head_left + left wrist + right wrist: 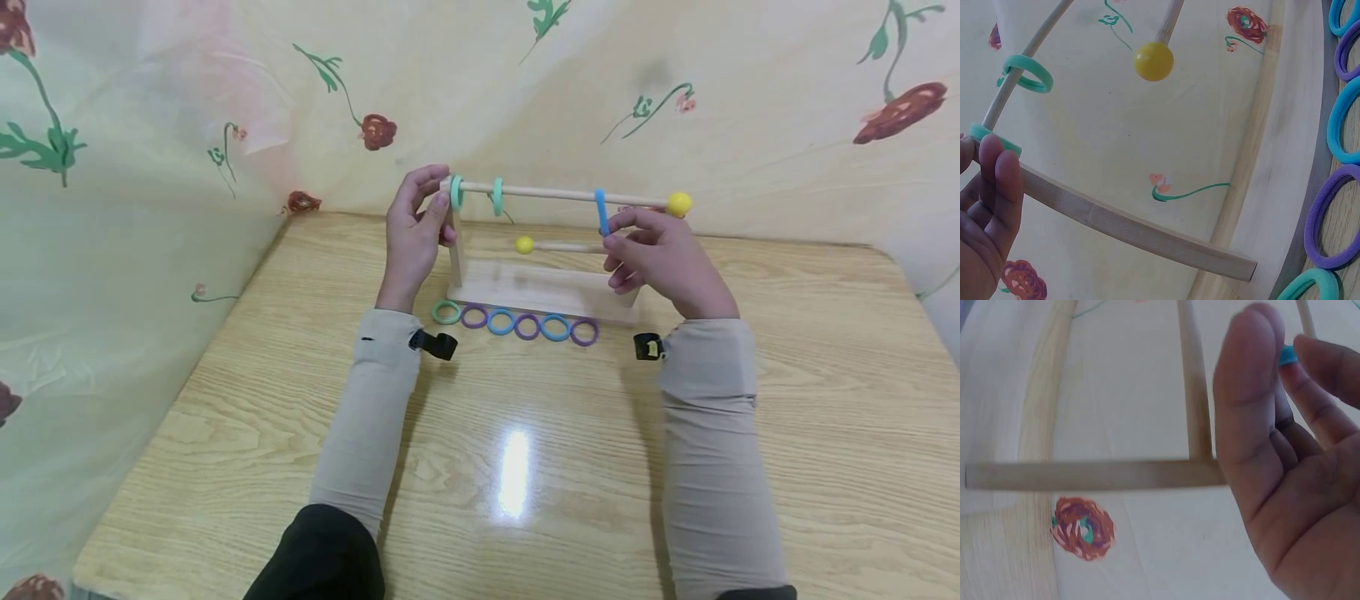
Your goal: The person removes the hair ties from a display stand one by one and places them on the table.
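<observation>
A wooden stand [536, 287] has an upper rod [547, 192] tipped by a yellow ball [678, 205], and a lower rod with another yellow ball [524, 245]. Two green hair ties hang on the upper rod: one [456, 192] at its left end, the other [498, 197] a little to the right. My left hand [416, 225] grips the top of the left post [1129, 219], its fingers touching the end green hair tie. Farther right, my right hand [660, 254] pinches a blue hair tie [602, 212] looped over the upper rod, partly hidden by fingers in the right wrist view.
In front of the stand's base lies a row of several hair ties, among them a green one [446, 312], a purple one [527, 327] and a blue one [555, 327]. The wooden table [570, 467] meets a flowered cloth [465, 100] behind the stand.
</observation>
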Motion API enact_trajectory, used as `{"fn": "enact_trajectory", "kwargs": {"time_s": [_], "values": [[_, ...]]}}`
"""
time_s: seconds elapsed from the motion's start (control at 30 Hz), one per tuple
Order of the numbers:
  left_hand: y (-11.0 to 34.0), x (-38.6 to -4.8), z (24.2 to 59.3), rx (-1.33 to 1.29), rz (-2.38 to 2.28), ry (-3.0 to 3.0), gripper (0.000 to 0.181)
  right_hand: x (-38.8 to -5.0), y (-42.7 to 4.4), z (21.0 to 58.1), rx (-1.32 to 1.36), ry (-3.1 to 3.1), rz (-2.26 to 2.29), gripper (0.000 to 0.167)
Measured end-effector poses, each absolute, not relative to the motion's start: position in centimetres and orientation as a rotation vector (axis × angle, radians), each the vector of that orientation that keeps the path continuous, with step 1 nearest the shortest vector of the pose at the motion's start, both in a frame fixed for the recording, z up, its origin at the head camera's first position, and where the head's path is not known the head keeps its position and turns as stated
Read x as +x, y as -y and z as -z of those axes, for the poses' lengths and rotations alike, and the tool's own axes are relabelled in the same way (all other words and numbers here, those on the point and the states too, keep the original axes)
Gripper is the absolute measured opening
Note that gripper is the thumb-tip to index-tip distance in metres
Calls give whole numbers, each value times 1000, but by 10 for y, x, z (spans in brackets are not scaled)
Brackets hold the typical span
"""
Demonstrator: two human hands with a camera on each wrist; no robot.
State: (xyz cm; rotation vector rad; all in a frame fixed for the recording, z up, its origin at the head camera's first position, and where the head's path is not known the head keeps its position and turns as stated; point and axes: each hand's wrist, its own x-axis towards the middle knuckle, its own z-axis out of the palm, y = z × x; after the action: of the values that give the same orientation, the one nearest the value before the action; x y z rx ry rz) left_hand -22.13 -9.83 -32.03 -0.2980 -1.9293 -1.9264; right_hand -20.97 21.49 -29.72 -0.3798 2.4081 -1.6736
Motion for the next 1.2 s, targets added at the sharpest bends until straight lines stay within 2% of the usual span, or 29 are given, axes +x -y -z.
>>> {"fn": "enact_trajectory", "kwargs": {"time_s": [0.3,0.97,1.2], "values": [[100,-219,320,-303,1932,1931,30,-202,-236,295,-417,-2339,1658,29],[102,-215,319,-311,1943,1941,30,-193,-268,299,-317,-2320,1909,13],[105,-213,318,-312,1939,1943,30,-188,-266,298,-345,-2127,2216,13]]}}
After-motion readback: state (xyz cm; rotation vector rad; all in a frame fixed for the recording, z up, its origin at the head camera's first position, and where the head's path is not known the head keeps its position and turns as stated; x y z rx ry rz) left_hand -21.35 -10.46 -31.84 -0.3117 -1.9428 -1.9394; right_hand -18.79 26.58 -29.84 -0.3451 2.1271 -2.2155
